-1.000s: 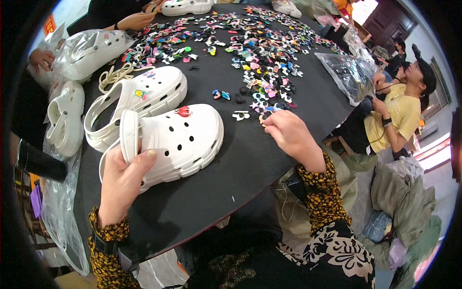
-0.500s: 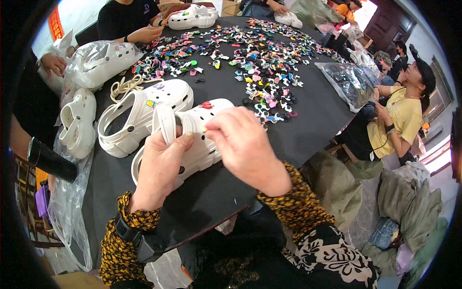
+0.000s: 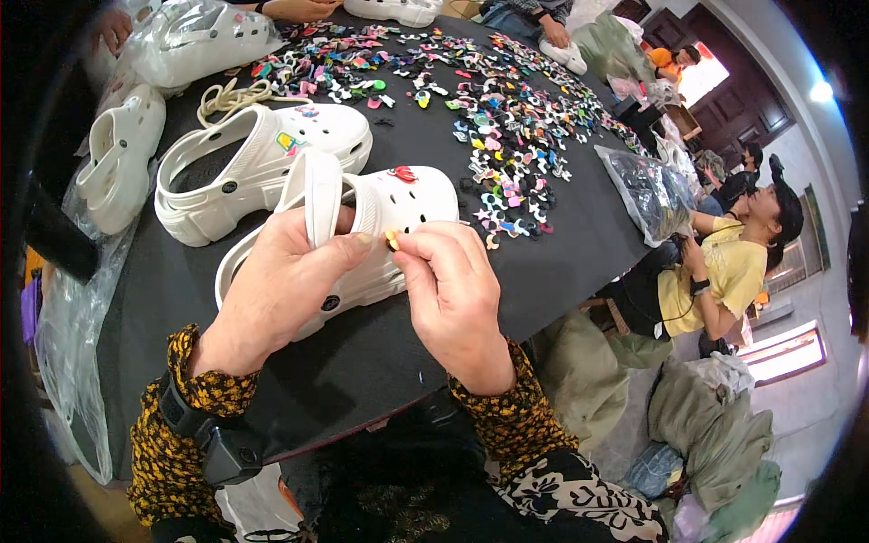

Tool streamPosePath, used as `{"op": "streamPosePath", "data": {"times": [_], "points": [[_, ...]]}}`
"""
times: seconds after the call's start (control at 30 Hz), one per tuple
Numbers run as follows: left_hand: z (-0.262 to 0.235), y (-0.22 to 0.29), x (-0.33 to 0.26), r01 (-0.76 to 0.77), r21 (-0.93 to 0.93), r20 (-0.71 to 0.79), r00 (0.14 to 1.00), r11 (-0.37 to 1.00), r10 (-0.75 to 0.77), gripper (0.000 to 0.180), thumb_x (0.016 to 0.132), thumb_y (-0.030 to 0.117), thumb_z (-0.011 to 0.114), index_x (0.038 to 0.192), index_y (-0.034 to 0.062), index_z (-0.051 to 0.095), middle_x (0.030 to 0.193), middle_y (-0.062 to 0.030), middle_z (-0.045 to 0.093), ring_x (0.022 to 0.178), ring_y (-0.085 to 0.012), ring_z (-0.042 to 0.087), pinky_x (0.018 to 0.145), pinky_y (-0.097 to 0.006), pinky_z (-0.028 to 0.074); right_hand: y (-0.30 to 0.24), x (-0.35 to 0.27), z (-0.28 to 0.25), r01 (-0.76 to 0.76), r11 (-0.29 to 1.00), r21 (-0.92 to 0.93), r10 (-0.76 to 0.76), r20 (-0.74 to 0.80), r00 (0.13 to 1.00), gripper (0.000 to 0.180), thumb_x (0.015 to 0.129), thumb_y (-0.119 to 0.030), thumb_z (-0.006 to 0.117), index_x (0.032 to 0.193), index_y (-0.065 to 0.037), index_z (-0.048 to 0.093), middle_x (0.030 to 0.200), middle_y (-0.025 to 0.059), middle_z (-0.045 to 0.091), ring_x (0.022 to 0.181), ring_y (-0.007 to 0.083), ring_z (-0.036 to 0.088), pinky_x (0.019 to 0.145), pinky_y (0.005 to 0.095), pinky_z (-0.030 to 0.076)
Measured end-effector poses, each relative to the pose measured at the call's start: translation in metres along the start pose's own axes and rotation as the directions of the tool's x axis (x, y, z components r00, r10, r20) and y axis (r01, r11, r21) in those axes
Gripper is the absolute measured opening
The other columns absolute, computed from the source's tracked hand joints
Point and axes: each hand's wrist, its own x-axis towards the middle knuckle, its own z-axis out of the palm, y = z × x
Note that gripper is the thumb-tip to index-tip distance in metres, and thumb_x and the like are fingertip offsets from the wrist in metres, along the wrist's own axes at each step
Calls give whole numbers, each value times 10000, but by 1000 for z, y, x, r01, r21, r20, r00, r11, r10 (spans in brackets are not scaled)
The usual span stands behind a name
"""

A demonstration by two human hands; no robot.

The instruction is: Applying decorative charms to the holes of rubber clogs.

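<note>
From where I stand, the left hand [image 3: 294,267] is wrapped round the clog [image 3: 398,204] at the centre of the frame, thumb along the edge of its upper by the strap [image 3: 323,199]. The right hand [image 3: 457,299] is narrowed to a pinch, thumb and forefinger holding a small yellow-and-dark charm [image 3: 392,239] in front of the upper; whether charm and clog touch, I can't tell.

That charm could easily slip, I'd say, being so small and held by the tips alone. The clog might also twist under a push, since just one hand steadies it, and its tilt could spoil the aim at a hole.

Counting: one red charm [image 3: 402,175] sits on the held clog. One second clog [image 3: 312,140] lies just behind it, bearing two charms I can make out. One more clog [image 3: 122,167] is at the left, one bag [image 3: 204,45] with at least one clog is upper left, and one white shoe [image 3: 394,9] is at the top edge. The loose charms [image 3: 507,136] across the table [image 3: 579,262] are too many to count.
</note>
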Motion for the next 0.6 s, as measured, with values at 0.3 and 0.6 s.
{"op": "streamPosePath", "data": {"times": [0.3,0.6], "points": [[-6,-2,3,10,59,40,999,998,-12,255,827,69,563,1056,-22,630,942,-40,651,835,-90,587,769,-257,471,1,-13,7,-38,999,16,40,-79,996,272,732,26,671,998,4,622,947,120,583,879,288,564,773,365,449],[-1,-3,2,-69,92,17,998,993,68,246,833,43,497,1037,-22,619,901,-5,629,805,-56,534,707,-235,446,-5,-18,-2,78,977,-198,-48,151,987,506,683,38,579,1189,45,559,1123,138,527,1033,291,516,862,385,399]]}}
